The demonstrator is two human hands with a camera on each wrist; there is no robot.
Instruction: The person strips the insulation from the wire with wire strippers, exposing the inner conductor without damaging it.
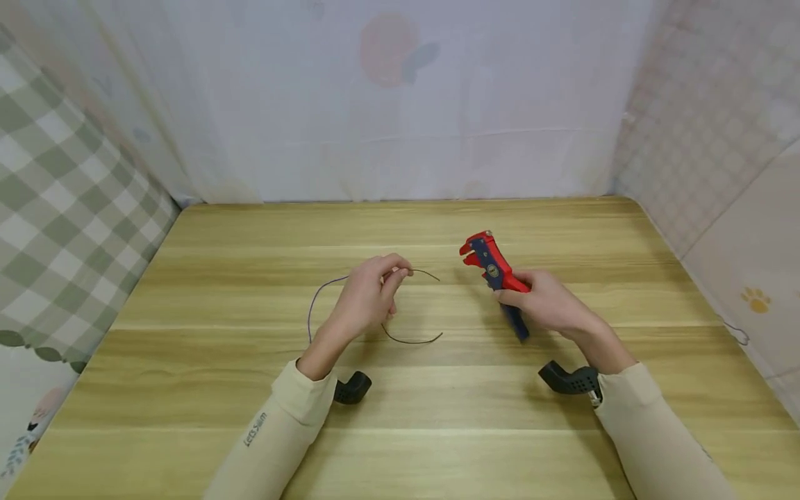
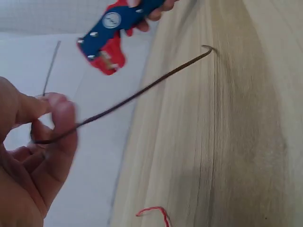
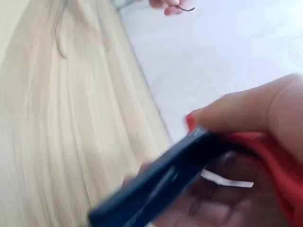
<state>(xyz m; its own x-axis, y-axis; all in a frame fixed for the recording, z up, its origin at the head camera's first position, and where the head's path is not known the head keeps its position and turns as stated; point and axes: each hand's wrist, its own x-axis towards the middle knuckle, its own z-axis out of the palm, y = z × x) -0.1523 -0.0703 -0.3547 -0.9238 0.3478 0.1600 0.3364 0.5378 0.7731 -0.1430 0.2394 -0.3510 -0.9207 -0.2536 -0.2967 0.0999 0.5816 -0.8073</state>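
Note:
My left hand (image 1: 369, 292) pinches a thin brown wire (image 2: 137, 94) between thumb and fingertips. One short end of it sticks out past the fingertips; a longer length curves down toward the tabletop. Behind the left wrist, a bluish-purple wire (image 1: 310, 305) bends in an arc. A red wire (image 2: 156, 208) shows at the bottom of the left wrist view. In my right hand (image 1: 553, 302) I grip a red and dark blue wire stripper (image 1: 490, 264) by its handles. Its head points up and to the left, apart from the brown wire.
The wood-grain table (image 1: 187, 403) runs back to a pale patterned curtain (image 1: 437, 160). Green checked cloth (image 1: 69, 173) hangs at the left. Black curved mounts (image 1: 569, 380) protrude from both wrists, low over the table.

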